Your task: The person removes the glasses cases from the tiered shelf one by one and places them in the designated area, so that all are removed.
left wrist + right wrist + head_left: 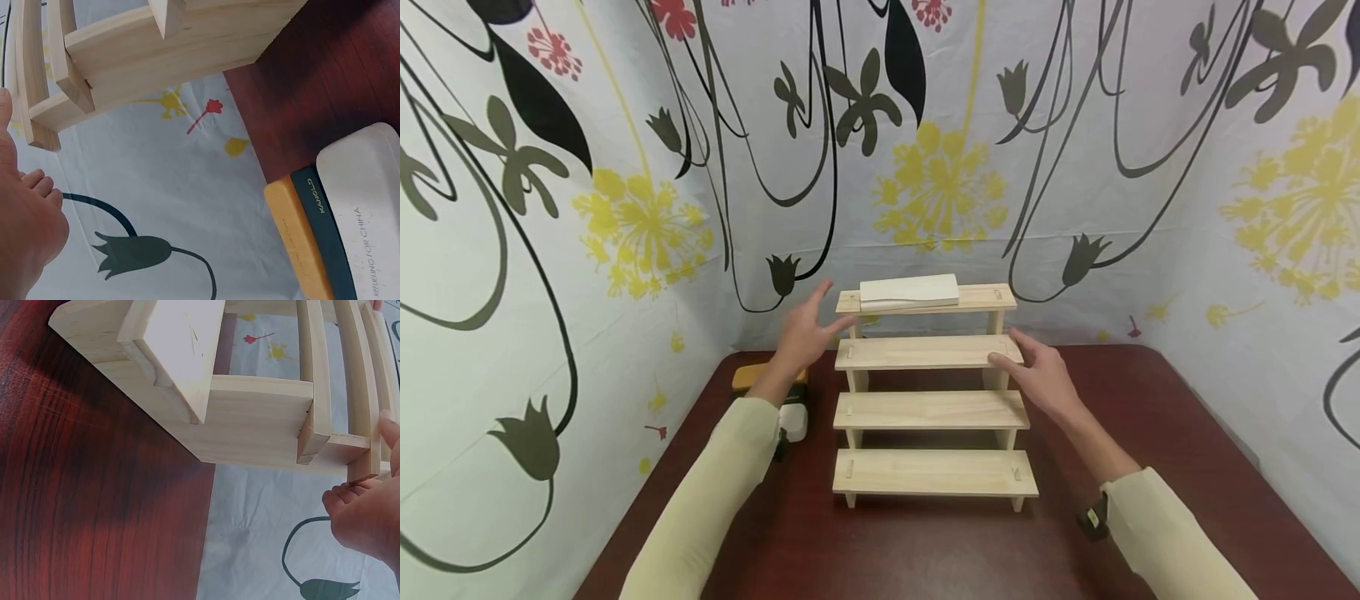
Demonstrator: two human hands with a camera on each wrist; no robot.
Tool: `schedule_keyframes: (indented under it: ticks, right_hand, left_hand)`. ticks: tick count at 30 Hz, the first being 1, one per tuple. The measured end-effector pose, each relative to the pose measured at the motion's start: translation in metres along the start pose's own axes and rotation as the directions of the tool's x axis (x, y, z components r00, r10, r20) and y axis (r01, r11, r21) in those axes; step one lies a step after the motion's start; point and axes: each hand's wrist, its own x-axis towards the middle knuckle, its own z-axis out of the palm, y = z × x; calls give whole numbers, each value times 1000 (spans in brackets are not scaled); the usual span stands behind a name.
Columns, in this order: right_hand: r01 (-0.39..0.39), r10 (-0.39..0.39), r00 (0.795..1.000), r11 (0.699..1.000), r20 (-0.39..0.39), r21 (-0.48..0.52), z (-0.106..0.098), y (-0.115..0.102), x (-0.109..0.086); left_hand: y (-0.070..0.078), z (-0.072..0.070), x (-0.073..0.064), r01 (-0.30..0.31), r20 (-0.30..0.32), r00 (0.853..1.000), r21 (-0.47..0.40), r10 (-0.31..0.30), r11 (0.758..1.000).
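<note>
A four-step wooden display stand stands on the table, its steps rising toward the back wall. On its top board lies a flat white slab-like stack. My right hand holds the right end of the second board from the top, thumb over the board and fingers around its end. In the right wrist view, the fingertips are right at that board's end. My left hand is raised beside the stand's upper left, thumb and index finger spread apart toward the top board's left end, with nothing held.
Left of the stand, partly behind my left forearm, are an orange-and-dark-green box and a white lettered case. The dark red table meets a flower-printed cloth wall at the back and sides.
</note>
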Motion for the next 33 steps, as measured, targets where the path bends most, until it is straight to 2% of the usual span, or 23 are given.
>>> schedule_keyframes:
  ticks: [5,14,17,25,33]
  right_hand:
    - [9,-9,1000,1000,-3,22,1,-1,4]
    - [13,-13,1000,999,-8,45,2,-2,8]
    - [15,-14,1000,998,-17,59,2,-3,10]
    - [43,-26,992,989,-126,140,2,-4,19]
    - [90,-53,981,976,-185,200,-4,-13,29]
  left_hand:
    - [6,5,5,-5,24,1000,4,5,1000]
    - [19,12,11,-58,38,997,-42,60,997]
    - [22,15,13,-72,38,997,-23,73,997]
    - [27,23,16,-116,27,993,-6,116,993]
    - [29,26,15,-111,19,994,-8,111,994]
